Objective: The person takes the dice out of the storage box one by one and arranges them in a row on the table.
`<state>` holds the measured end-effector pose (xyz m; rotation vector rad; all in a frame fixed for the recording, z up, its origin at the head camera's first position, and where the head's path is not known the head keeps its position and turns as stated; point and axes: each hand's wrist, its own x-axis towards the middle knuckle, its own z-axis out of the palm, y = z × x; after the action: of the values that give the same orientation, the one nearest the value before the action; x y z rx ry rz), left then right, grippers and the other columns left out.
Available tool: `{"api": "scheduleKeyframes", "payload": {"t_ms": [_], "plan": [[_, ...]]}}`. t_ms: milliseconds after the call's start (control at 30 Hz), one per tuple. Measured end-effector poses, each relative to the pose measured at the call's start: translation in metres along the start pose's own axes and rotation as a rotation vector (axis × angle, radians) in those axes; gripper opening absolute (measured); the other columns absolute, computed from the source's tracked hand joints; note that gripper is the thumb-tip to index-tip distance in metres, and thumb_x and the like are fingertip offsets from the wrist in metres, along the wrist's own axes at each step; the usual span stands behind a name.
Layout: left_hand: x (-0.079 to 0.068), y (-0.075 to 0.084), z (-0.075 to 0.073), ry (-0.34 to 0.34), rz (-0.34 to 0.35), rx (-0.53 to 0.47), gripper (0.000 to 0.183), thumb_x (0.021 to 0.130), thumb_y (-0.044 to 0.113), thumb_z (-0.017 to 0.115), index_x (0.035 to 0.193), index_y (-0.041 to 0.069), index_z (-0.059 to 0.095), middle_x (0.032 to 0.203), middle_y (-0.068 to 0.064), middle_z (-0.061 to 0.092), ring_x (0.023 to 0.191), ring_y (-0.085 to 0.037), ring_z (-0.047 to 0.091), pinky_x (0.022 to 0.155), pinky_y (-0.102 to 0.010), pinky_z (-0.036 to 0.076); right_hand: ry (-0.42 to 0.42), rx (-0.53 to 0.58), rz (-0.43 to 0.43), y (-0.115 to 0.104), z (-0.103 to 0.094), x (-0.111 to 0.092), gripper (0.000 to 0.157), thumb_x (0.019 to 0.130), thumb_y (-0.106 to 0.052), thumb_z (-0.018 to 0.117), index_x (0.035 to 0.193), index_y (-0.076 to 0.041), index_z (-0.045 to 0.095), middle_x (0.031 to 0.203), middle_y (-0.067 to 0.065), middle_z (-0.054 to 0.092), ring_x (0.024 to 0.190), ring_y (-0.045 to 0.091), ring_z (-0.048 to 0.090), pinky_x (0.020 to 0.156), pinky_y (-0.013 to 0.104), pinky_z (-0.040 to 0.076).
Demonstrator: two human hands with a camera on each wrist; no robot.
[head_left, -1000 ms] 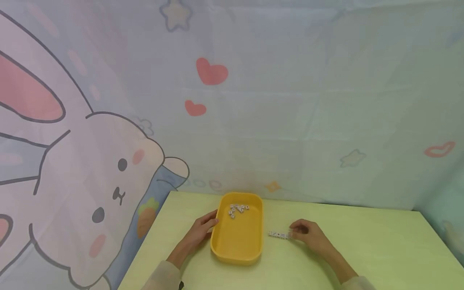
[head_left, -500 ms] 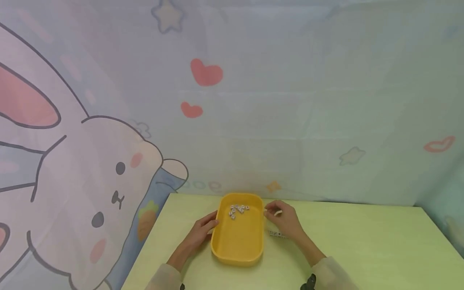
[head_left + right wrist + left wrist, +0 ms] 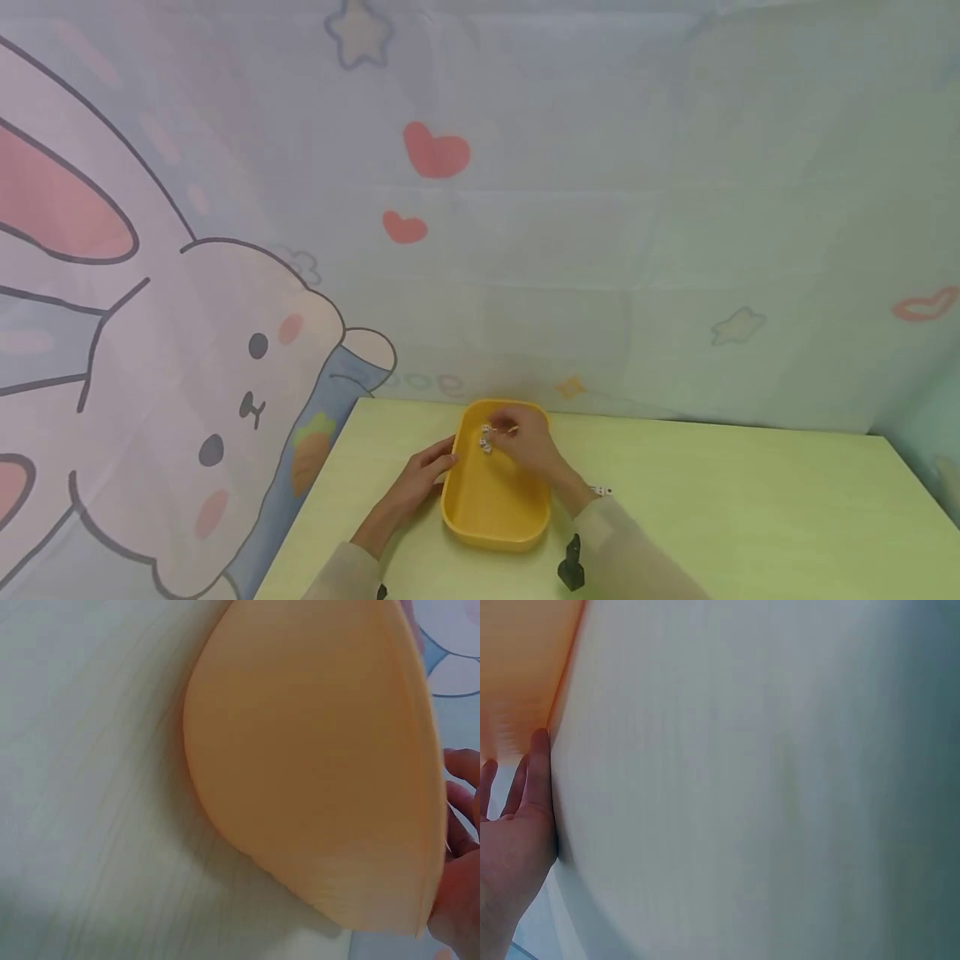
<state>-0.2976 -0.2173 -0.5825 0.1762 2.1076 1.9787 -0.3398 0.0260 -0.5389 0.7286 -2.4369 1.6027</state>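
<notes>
A yellow plastic tray (image 3: 495,537) lies on the table, with several small white dice (image 3: 486,447) near its far end. My left hand (image 3: 420,479) rests against the tray's left side, thumb tip at the rim. In the left wrist view its straight fingers (image 3: 537,769) touch the outer wall. My right hand (image 3: 525,442) reaches over the right rim into the tray, bent fingers and thumb right at the dice and covering some of them. I cannot tell whether a die is between its fingertips. The right wrist view shows that hand (image 3: 457,885) partly hidden behind the tray wall.
A short row of dice (image 3: 602,491) lies on the table right of the tray, mostly hidden by the right forearm. The pale green table (image 3: 735,508) ends at a cloth backdrop (image 3: 600,250) with a printed rabbit and hearts. A dark device (image 3: 572,567) sits at the right wrist.
My right hand has moved left from the end of the dice row, past the tray's right rim, and in over the dice. The left hand has stayed at the tray's side.
</notes>
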Motion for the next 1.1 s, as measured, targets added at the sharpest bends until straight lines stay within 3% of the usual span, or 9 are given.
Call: {"api": "scheduleKeyframes", "payload": {"t_ms": [300, 567, 800, 1100], "plan": [[-0.001, -0.002, -0.002, 0.01, 0.004, -0.014, 0.056, 0.111, 0.023, 0.056, 0.162, 0.004, 0.042, 0.165, -0.02, 0.042, 0.141, -0.036, 0.054, 0.108, -0.047, 0.053, -0.093, -0.199, -0.035, 0.005, 0.013, -0.001, 0.022, 0.085, -0.004, 0.082, 0.104, 0.006, 0.076, 0.101, 0.017, 0.075, 0.091, 0.026, 0.067, 0.085, 0.043, 0.059], [-0.003, -0.004, -0.001, -0.007, 0.011, -0.006, 0.058, 0.111, 0.025, 0.056, 0.162, 0.003, 0.041, 0.164, -0.021, 0.042, 0.14, -0.037, 0.054, 0.107, -0.046, 0.054, -0.185, -0.324, -0.006, 0.007, 0.017, -0.005, 0.026, 0.088, -0.008, 0.081, 0.11, 0.005, 0.077, 0.108, 0.016, 0.074, 0.099, 0.032, 0.068, 0.093, 0.051, 0.057], [-0.001, -0.004, -0.001, -0.004, 0.011, -0.009, 0.057, 0.111, 0.025, 0.057, 0.162, 0.004, 0.042, 0.164, -0.019, 0.043, 0.141, -0.036, 0.053, 0.109, -0.047, 0.053, -0.252, -0.483, -0.02, 0.008, 0.017, -0.005, 0.02, 0.089, -0.009, 0.078, 0.107, -0.001, 0.078, 0.106, 0.011, 0.075, 0.103, 0.031, 0.07, 0.096, 0.046, 0.057], [0.001, -0.001, 0.0, -0.002, 0.012, 0.001, 0.056, 0.111, 0.025, 0.056, 0.161, 0.003, 0.043, 0.164, -0.02, 0.044, 0.14, -0.035, 0.054, 0.108, -0.047, 0.054, -0.3, -0.519, -0.086, 0.01, 0.017, -0.003, 0.012, 0.09, -0.004, 0.076, 0.101, -0.002, 0.08, 0.104, 0.008, 0.076, 0.104, 0.03, 0.07, 0.099, 0.045, 0.056]]}}
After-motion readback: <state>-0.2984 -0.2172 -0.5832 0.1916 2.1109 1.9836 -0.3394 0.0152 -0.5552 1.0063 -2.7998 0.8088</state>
